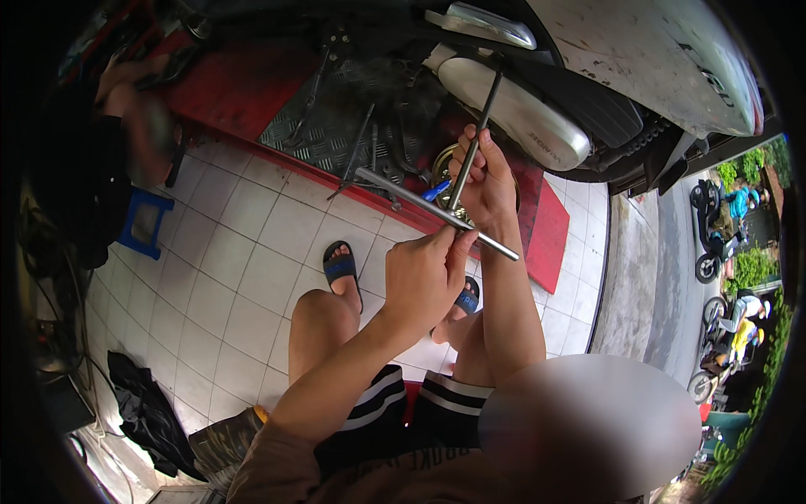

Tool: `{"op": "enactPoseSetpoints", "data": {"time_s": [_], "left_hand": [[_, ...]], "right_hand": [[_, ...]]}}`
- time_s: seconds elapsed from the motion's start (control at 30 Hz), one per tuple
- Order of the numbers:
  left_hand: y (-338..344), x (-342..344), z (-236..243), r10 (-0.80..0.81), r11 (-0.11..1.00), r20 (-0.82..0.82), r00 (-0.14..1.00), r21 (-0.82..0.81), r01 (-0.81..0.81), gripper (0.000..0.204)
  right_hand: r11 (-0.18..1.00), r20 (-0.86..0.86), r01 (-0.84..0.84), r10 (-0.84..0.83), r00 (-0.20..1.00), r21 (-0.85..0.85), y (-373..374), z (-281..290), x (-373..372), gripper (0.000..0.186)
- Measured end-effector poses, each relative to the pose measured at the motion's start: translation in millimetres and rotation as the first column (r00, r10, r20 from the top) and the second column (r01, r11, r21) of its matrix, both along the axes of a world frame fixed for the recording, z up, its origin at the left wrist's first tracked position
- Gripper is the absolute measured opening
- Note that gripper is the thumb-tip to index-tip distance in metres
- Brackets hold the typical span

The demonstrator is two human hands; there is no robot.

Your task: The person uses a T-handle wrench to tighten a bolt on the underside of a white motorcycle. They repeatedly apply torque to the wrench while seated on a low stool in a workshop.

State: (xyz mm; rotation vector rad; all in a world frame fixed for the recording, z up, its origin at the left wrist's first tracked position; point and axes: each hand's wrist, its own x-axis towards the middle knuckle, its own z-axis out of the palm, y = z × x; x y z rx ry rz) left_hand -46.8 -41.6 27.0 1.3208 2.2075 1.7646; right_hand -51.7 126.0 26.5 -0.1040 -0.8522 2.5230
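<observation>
A steel T-handle wrench (411, 200) is held in front of me, its long dark shaft slanting up to the motorcycle (512, 113). My left hand (426, 273) is closed, its thumb and fingers pinching the crossbar near where the shaft joins. Further up, my right hand (487, 172) wraps its fingers around the shaft. The shaft's far end overlaps the silver engine cover; I cannot tell whether it touches. Behind my right hand, a gold-coloured round dish (441, 160) is partly hidden, with a blue object (436, 191) by its rim.
Several wrenches and metal tools (374, 139) lie on the dark tread plate of a red lift platform (243, 92). Another person's blurred hand (151, 126) is at the left, above a blue stool (144, 223). White floor tiles (252, 227) lie below; a road with motorbikes (709, 231) is at the right.
</observation>
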Motion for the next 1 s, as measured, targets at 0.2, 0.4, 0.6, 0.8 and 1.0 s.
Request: {"op": "enactPoseSetpoints", "data": {"time_s": [0.2,0.4,0.6,0.8,1.0], "left_hand": [[-6.4,-16.7,9.0,-0.062,0.984,0.135,0.989,0.171,0.038,0.023],[-17.0,-26.1,18.7,0.076,0.951,0.255,0.964,0.273,-0.147,0.031],[-16.2,13.0,24.1,-0.223,0.974,0.094,0.97,-0.004,0.225,0.055],[-17.7,13.1,21.0,-0.057,0.998,0.401,0.914,0.061,0.036,0.061],[-20.1,23.9,38.2,-0.082,0.981,0.284,0.955,0.192,0.027,0.071]], "right_hand": [[0.893,0.063,-0.319,0.316,0.947,0.317,-15.6,-10.6,10.0,0.023],[0.916,-0.012,-0.245,0.262,0.965,0.318,-14.1,-4.2,10.3,0.026],[0.946,-0.051,-0.188,0.208,0.977,0.266,-10.8,-3.9,8.7,0.029],[0.956,-0.072,-0.208,0.227,0.971,0.208,-8.8,7.7,12.0,0.028],[0.958,-0.072,-0.175,0.195,0.978,0.226,-3.8,2.0,13.8,0.026]]}}
